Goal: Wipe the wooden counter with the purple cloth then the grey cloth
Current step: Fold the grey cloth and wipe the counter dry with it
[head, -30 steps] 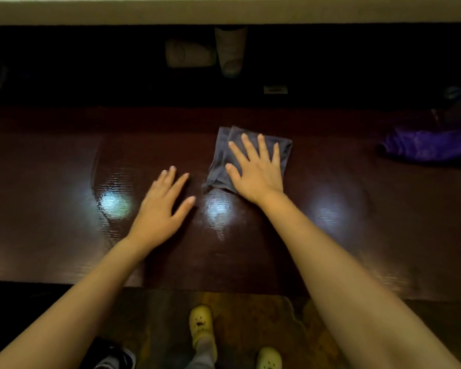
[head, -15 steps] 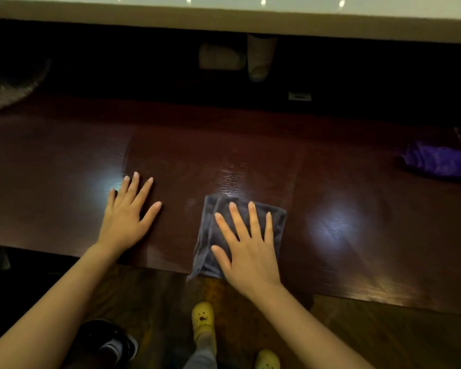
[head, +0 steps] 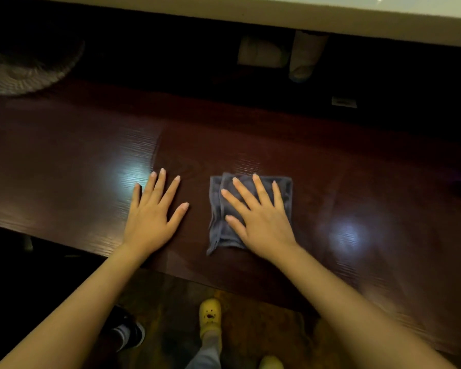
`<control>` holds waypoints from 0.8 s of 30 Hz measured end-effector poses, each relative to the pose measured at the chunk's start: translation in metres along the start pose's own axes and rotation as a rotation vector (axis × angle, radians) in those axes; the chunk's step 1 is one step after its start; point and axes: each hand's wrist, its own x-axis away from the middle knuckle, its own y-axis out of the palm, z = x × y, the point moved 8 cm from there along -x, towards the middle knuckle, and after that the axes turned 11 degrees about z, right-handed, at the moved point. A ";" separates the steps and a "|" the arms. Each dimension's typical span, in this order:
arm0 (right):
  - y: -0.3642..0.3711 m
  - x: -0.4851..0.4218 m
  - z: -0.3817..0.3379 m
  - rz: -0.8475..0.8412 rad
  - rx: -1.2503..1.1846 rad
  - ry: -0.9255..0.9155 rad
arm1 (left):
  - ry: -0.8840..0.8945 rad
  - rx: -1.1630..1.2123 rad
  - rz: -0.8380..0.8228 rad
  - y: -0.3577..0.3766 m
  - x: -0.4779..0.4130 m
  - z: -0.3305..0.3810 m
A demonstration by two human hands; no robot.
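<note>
Dark glossy wooden table point(head: 250, 145), dimly lit. Right hand point(head: 261, 222) spread flat, pressing folded grey cloth point(head: 284, 190) down for wiping; left hand point(head: 151, 217) splayed, empty, probably bracing.

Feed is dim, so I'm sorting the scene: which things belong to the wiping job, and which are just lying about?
Job:
grey cloth under right hand
counter
left hand, flat on counter

Lying about:
pale containers behind counter
woven round thing, far left
</note>
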 end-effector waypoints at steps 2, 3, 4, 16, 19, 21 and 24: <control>0.005 -0.030 0.003 -0.007 -0.006 -0.013 | 0.005 0.000 0.001 0.000 0.000 0.000; 0.007 -0.045 0.005 -0.015 -0.012 -0.011 | 0.005 0.001 0.001 0.000 0.000 0.000; 0.009 -0.062 0.007 -0.019 -0.015 -0.005 | 0.007 -0.001 0.001 -0.001 -0.001 -0.001; 0.038 -0.216 -0.003 0.008 -0.045 0.212 | -0.072 0.012 -0.024 -0.007 0.007 -0.047; 0.040 -0.221 -0.008 0.010 -0.037 0.247 | -0.061 0.025 -0.022 -0.005 0.011 -0.048; 0.038 -0.216 -0.019 0.018 -0.030 0.192 | -0.055 0.017 -0.011 -0.005 0.010 -0.046; 0.038 -0.196 -0.056 0.006 -0.043 0.053 | -0.067 0.012 -0.008 -0.007 0.015 -0.046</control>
